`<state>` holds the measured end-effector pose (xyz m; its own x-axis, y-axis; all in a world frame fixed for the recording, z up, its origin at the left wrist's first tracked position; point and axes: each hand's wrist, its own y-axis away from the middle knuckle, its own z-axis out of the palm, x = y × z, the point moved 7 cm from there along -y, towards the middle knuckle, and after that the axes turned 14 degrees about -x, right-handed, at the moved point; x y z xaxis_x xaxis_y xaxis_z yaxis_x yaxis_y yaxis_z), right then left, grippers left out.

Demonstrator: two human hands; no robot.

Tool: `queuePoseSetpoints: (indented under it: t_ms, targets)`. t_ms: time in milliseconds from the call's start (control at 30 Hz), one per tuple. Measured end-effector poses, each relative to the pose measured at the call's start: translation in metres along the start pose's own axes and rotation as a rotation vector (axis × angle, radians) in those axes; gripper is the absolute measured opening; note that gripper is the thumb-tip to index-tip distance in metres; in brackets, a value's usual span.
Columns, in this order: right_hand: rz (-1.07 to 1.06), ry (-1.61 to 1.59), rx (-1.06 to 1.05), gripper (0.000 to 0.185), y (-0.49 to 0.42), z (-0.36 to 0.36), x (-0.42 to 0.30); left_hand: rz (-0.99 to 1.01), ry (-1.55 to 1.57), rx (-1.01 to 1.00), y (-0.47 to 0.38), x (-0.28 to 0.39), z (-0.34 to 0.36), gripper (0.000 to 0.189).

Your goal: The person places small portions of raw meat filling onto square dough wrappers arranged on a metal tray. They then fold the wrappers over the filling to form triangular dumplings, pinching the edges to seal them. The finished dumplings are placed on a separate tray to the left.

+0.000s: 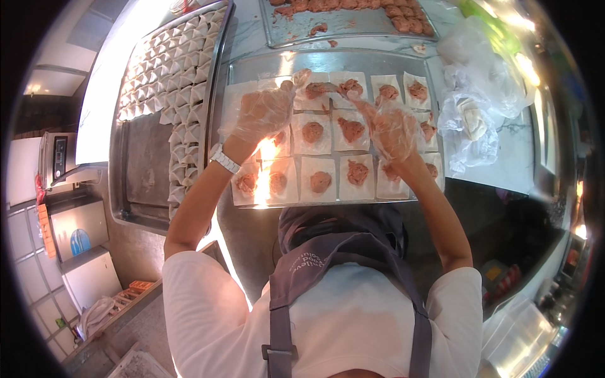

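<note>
A metal tray (378,57) holds rows of square dough wrappers (312,147), many bearing a lump of raw ground meat filling (312,132). My left hand (264,111), in a clear plastic glove, is over the tray's left part with its fingertips near the back row; whether it holds anything cannot be made out. My right hand (390,125), gloved likewise, reaches over the right part, its fingertips close to a lump of meat (350,87) on a back-row wrapper. Both hands hide some wrappers beneath them. A white bracelet or watch band (225,159) circles my left wrist.
At left stands a deep tray (142,218) with rows of folded dumplings (182,61). Beyond the wrappers lies another tray (302,35) with portioned meat lumps (406,16). Crumpled clear plastic bags (487,71) rest at right, around a pale folded item (471,118).
</note>
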<state>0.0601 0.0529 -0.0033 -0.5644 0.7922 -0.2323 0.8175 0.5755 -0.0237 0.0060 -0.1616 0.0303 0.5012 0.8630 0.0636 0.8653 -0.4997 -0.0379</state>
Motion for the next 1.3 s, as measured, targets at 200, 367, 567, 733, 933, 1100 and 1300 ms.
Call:
queuePoseSetpoints:
  t_ms: [200,367,567,733,933,1100,1300]
  targets:
    - [-0.152,0.066,0.134,0.061,0.001,0.014,0.006,-0.070,0.034,0.085,0.006,0.003,-0.018,0.013]
    - [-0.077,-0.088,0.123,0.042,-0.021,-0.007,0.013,-0.152,0.150,-0.036,0.011,0.005,-0.009,0.014]
    - [0.251,-0.732,0.106,0.026,-0.054,-0.045,0.032,-0.151,0.093,-0.069,0.005,-0.006,-0.003,0.020]
    - [0.186,-0.265,0.327,0.023,-0.088,-0.069,0.063,0.153,-0.999,0.252,-0.019,-0.015,-0.028,0.028]
    - [0.013,0.520,0.564,0.014,-0.165,-0.058,0.047,-0.127,-1.084,0.107,-0.092,-0.077,-0.011,0.038]
    - [0.028,0.318,0.469,0.010,-0.251,-0.058,0.034,-0.081,-0.675,0.481,-0.111,-0.117,-0.009,0.030]
    - [0.056,0.409,0.182,0.017,-0.275,-0.016,0.051,-0.137,-0.195,0.287,-0.127,-0.117,-0.024,0.042]
